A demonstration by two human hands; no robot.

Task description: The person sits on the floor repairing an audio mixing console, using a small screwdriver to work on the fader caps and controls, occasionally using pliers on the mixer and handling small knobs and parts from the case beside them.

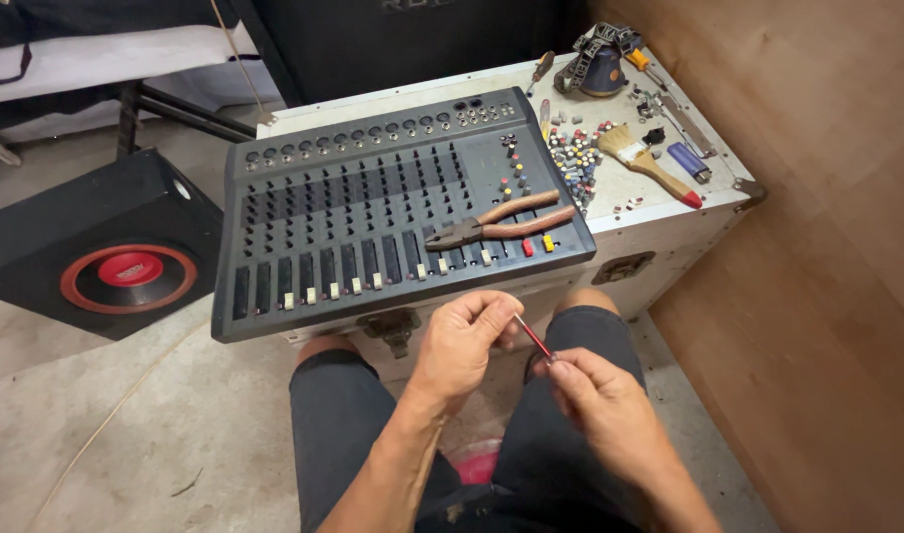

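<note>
We hold a thin red rod (533, 337) between both hands, above our lap and just in front of the audio mixer (393, 212). The left hand (462, 341) pinches its upper end between thumb and forefinger. The right hand (600, 400) closes its fingertips on the lower end, where a small metal piece shows; its exact form is too small to tell.

Handling judgement: the rod looks light, narrow and stiff, probably a slim tool shaft. Its smooth, thin section offers little surface, so we judge it prone to rolling or slipping between the fingertips. A pinch at each end, as here, leaves the middle of the shaft free between the two grips and controls rotation best.

Beyond the left grip, the pliers (501, 225) with brown handles lie on the mixer's fader section. Farther off, up and right of the grips, loose knob caps (573, 158), a paintbrush (641, 158) and a lighter (689, 162) rest on the case top (669, 202).
</note>
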